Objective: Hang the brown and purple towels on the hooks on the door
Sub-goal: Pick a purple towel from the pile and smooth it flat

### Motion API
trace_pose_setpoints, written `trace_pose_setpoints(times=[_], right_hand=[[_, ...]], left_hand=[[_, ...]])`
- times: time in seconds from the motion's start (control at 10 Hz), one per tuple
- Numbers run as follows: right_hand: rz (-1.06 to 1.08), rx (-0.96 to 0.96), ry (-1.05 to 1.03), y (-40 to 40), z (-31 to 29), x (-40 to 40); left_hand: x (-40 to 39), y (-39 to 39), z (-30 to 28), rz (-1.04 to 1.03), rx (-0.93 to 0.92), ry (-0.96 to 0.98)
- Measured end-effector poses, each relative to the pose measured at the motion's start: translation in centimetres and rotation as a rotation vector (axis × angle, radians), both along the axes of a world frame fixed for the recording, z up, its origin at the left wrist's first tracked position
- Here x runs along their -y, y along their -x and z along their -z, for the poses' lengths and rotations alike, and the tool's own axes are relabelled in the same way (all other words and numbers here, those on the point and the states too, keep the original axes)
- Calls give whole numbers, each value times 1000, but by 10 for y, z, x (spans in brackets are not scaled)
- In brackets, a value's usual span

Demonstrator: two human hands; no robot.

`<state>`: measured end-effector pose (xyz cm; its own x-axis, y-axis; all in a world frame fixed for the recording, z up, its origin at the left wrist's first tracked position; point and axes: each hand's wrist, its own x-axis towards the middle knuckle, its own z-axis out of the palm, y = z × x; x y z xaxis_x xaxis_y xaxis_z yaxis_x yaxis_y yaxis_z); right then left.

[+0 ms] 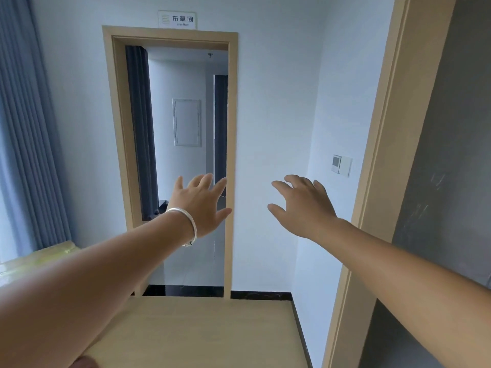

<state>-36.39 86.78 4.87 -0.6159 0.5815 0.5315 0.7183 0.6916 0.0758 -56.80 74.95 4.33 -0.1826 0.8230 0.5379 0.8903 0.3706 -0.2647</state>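
Both my arms reach forward at chest height. My left hand point(200, 201), with a silver bangle on the wrist, is open with fingers spread, in front of a wooden-framed doorway point(233, 128). My right hand point(303, 205) is also open, fingers apart and slightly curled, in front of the white wall. Neither hand holds anything. No brown or purple towel and no hooks are in view. A grey door surface point(446, 168) in a wooden frame point(393, 128) fills the right edge.
A sign point(177, 19) sits above the doorway, which opens onto another room with dark curtains. Blue-grey curtains point(24, 128) hang at the left. A light wooden tabletop point(207, 333) lies below my arms. A wall switch point(342, 165) is right of my right hand.
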Motion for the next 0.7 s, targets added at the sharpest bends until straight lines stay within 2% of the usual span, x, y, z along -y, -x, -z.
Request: trace_pose_setpoints(times=[0.4, 0.7], right_hand=[[25, 37, 51, 115, 28, -165], [8, 88, 22, 280, 18, -285]], left_hand=[[-169, 112, 18, 17, 28, 47], [-286, 273, 14, 2, 81, 0]])
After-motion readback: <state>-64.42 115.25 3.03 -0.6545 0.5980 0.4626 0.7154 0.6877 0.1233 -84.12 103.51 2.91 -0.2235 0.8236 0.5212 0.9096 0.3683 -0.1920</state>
